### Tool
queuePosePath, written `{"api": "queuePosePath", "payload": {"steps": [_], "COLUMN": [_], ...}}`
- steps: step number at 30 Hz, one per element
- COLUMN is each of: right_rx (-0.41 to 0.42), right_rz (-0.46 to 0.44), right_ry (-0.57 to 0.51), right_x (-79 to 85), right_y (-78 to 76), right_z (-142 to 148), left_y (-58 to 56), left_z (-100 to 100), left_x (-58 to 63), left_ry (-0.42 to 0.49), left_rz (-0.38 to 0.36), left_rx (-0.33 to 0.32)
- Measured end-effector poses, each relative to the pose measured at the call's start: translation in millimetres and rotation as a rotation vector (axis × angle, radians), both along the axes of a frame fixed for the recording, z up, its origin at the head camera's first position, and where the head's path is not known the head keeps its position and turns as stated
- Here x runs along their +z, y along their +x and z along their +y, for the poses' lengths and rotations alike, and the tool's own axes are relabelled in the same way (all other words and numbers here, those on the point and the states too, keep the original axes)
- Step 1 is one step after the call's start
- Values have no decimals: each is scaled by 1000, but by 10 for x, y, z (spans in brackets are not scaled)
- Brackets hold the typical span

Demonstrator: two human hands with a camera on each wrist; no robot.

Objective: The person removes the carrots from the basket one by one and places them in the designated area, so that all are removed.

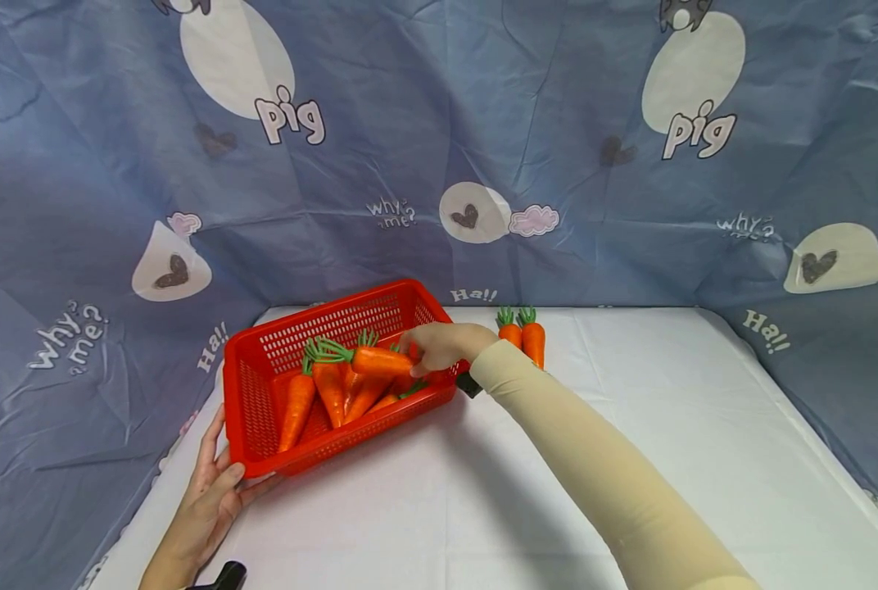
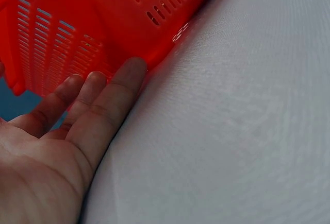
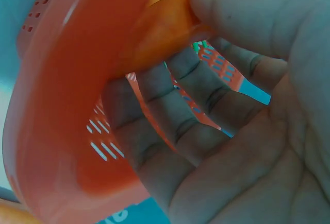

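Right hand [image 1: 439, 344] is pinching carrot [image 1: 380, 361] at right end | leafy top pointing left, axis running left-right | left hand [image 1: 209, 501], fingers nearly straight, touching basket [image 1: 236, 401]

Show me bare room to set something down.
White cloth tabletop is bare right of the beige-sleeved arm and between it and the red perforated plastic basket. Crowded: the basket's inside, with orange green-topped carrots and the right hand.
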State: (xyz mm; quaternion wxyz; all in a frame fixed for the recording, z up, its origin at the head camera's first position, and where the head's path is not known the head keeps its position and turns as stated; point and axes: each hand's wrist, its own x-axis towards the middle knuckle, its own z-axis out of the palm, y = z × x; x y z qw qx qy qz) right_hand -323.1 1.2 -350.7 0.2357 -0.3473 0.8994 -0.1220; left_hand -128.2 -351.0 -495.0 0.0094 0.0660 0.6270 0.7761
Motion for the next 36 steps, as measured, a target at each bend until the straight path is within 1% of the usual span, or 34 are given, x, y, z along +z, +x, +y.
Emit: {"api": "queuePosePath", "payload": {"steps": [4,9,12,21,24,28,36], "right_rx": [-34,-30,-42,-113,-123,-140,-178], "right_rz": [-28,-40,-49,-133,-140,-149,-221], "right_ry": [-56,-129,-173,-264,-289,-322,-400], "right_x": [30,68,84,110,119,128,198], "right_y": [-5,1,0,-32,-35,-33,-21], "right_z": [68,142,185,311,348,384,457], "left_y": [0,0,0,7,7,8,10], "left_z": [-3,-3,-3,-6,-6,-2,11], "left_x": [3,-2,-2,4,5,10,13], "left_ry": [2,3,6,20,18,7,-13], "left_rz": [-1,-3,1,8,8,0,-10], "left_rx": [-4,1,1,-17,-19,-7,15]}}
